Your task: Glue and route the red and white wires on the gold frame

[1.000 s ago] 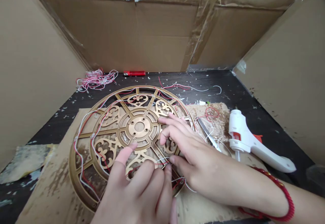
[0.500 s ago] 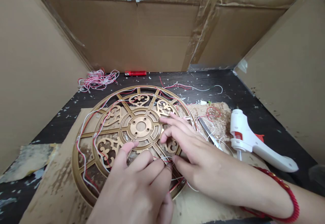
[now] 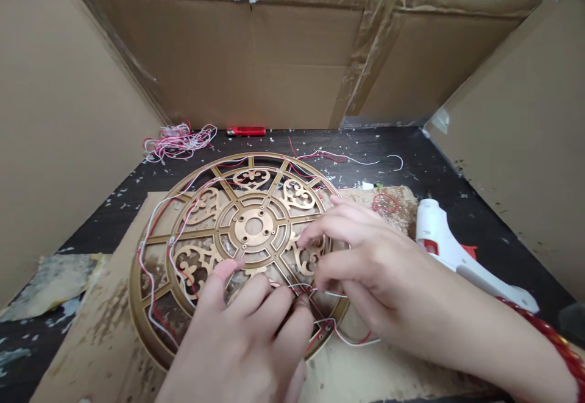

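A round, bronze-coloured openwork frame (image 3: 254,226) with spokes and scrollwork lies flat on a cardboard sheet. Red and white wires (image 3: 170,256) run along its rings. My left hand (image 3: 251,336) rests over the near part of the frame, its thumb stretched toward the hub and its other fingers curled down on the wire at the inner ring. Just to the right, my right hand (image 3: 365,263) has its thumb and index finger drawn together on the white wire (image 3: 333,294). The exact grip is partly hidden by the fingers.
A white glue gun (image 3: 450,250) lies at the right. Behind the frame are a bundle of red and white wire (image 3: 180,142) and a red lighter (image 3: 247,131). The stained cardboard sheet (image 3: 91,330) covers the dark table, and cardboard walls (image 3: 292,67) enclose it.
My right hand has lifted slightly and moved right, its thumb and index finger now closer together. The wire beside it has shifted right. My left hand stays nearly in place.
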Demonstrator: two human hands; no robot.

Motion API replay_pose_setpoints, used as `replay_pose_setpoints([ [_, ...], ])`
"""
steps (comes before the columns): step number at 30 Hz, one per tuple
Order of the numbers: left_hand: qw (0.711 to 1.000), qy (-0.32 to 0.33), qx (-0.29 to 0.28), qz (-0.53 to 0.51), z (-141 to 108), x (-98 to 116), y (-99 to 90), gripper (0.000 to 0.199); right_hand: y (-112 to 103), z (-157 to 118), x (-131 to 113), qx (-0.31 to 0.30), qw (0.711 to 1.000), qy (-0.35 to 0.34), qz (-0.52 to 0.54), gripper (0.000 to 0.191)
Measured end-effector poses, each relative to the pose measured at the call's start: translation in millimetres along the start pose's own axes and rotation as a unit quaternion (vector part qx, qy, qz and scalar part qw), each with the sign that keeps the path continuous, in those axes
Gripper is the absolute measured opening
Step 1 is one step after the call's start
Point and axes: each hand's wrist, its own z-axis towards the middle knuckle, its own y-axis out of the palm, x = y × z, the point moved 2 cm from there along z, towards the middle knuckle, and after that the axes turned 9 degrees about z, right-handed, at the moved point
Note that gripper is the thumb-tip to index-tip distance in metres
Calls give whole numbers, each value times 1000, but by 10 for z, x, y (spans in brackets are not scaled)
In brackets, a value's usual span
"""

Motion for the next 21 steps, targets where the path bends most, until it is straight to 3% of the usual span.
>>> replay_pose_setpoints([
  [6, 999, 21, -24, 43, -15, -25, -29, 5, 25, 8, 1, -39, 998, -30, -40, 32],
  [13, 997, 35, -14, 66, -14, -23, -23, 15, 70, -30, -58, -83, 991, -65, -81, 25],
  [19, 995, 5, 84, 50, -64, 16, -33, 30, 111, -95, -46, -91, 988, -72, -105, 22],
  [21, 996, 8, 74, 47, -68, 10, -38, 33, 108, -98, -36, -93, 988, -70, -102, 22],
])
